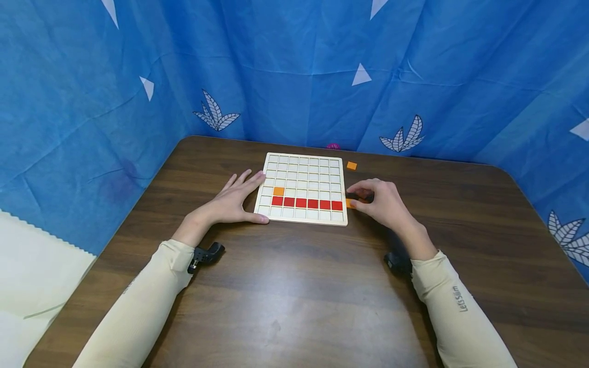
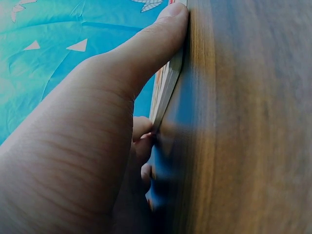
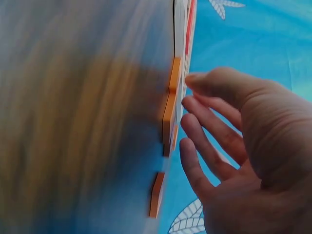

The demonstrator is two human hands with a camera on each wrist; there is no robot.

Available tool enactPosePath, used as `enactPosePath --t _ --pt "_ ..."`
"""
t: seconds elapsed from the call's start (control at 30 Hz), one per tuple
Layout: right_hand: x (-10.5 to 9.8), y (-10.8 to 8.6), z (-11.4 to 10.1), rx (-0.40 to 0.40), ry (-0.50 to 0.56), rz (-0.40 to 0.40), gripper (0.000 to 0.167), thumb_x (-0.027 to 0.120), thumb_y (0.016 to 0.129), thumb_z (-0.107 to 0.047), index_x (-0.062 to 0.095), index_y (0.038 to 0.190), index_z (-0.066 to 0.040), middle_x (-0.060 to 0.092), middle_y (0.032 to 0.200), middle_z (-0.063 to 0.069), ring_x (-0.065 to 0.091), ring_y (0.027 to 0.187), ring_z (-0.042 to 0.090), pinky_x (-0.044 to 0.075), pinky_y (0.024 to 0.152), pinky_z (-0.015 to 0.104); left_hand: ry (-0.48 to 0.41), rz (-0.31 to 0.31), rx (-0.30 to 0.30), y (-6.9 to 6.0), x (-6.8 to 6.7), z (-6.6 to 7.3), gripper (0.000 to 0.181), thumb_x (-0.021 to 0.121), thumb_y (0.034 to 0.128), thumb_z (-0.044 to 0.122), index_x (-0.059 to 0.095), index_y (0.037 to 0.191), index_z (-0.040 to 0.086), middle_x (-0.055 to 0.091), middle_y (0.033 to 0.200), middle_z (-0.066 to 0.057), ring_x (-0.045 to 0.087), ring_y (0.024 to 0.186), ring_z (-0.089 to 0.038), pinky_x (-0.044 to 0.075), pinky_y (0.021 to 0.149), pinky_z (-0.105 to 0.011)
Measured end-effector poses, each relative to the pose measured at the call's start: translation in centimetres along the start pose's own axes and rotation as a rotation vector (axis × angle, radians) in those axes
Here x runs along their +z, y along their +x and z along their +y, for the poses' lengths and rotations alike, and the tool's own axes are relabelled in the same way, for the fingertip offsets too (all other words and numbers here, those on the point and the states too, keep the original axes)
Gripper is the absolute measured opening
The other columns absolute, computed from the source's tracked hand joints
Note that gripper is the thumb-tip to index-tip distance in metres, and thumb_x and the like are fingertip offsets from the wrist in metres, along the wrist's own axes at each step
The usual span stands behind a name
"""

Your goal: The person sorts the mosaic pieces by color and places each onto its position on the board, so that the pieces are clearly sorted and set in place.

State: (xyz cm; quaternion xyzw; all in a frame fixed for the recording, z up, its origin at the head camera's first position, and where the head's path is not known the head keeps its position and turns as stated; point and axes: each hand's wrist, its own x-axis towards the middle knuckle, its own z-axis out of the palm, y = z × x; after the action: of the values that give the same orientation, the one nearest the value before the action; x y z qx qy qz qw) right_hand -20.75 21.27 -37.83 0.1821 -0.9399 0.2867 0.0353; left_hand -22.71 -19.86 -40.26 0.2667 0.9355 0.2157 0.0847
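Note:
A pale square grid board (image 1: 303,222) lies on the table, with a row of several red tiles (image 1: 301,203) in its cells and one orange tile (image 1: 278,191) just above that row's left end. My left hand (image 1: 232,200) rests on the board's left side, fingers spread, thumb at the near left corner; the left wrist view shows that thumb (image 2: 163,29) against the board's edge. Beside the board's right edge, my right hand (image 1: 384,202) hovers over loose orange tiles (image 3: 168,117). Its fingers are loosely bent, with no tile visible between them in the right wrist view.
Another orange tile (image 1: 352,165) lies near the board's far right corner. The brown wooden table (image 1: 276,296) extends around the board, and a blue patterned curtain (image 1: 294,76) hangs behind its far edge. A black camera mount (image 1: 207,255) sits at the left wrist.

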Motion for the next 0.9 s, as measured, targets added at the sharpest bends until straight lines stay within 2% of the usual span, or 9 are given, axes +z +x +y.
enactPosePath --t 0.27,0.5,0.9 --pt "-0.56 -0.29 0.87 0.032 0.017 -0.079 0.031 0.085 0.091 -0.019 0.079 0.121 -0.015 0.075 0.116 0.007 0.056 0.106 0.027 0.05 0.092 0.045 -0.004 -0.002 0.001 0.01 -0.05 0.12 0.123 0.082 0.0808 0.066 0.016 0.171 0.014 0.011 0.179 -0.005 0.0 0.165 -0.036 -0.004 0.131 -0.059" --pt "-0.6 -0.21 0.78 0.04 0.035 -0.099 0.024 0.085 0.091 -0.016 0.081 0.115 -0.017 0.074 0.118 0.007 0.054 0.108 0.028 0.047 0.094 0.045 0.002 0.0 -0.003 0.01 -0.12 0.09 0.123 0.082 0.081 0.066 0.016 0.171 0.014 0.011 0.179 -0.005 0.0 0.165 -0.036 -0.003 0.131 -0.059" --pt "-0.61 -0.02 0.52 0.004 0.025 -0.017 0.021 0.085 0.09 -0.018 0.081 0.111 -0.017 0.075 0.105 0.004 0.058 0.101 0.026 0.049 0.089 0.044 0.003 0.003 0.002 -0.05 -0.11 0.15 0.123 0.083 0.0807 0.066 0.017 0.171 0.014 0.012 0.179 -0.005 0.001 0.165 -0.037 -0.003 0.131 -0.06"
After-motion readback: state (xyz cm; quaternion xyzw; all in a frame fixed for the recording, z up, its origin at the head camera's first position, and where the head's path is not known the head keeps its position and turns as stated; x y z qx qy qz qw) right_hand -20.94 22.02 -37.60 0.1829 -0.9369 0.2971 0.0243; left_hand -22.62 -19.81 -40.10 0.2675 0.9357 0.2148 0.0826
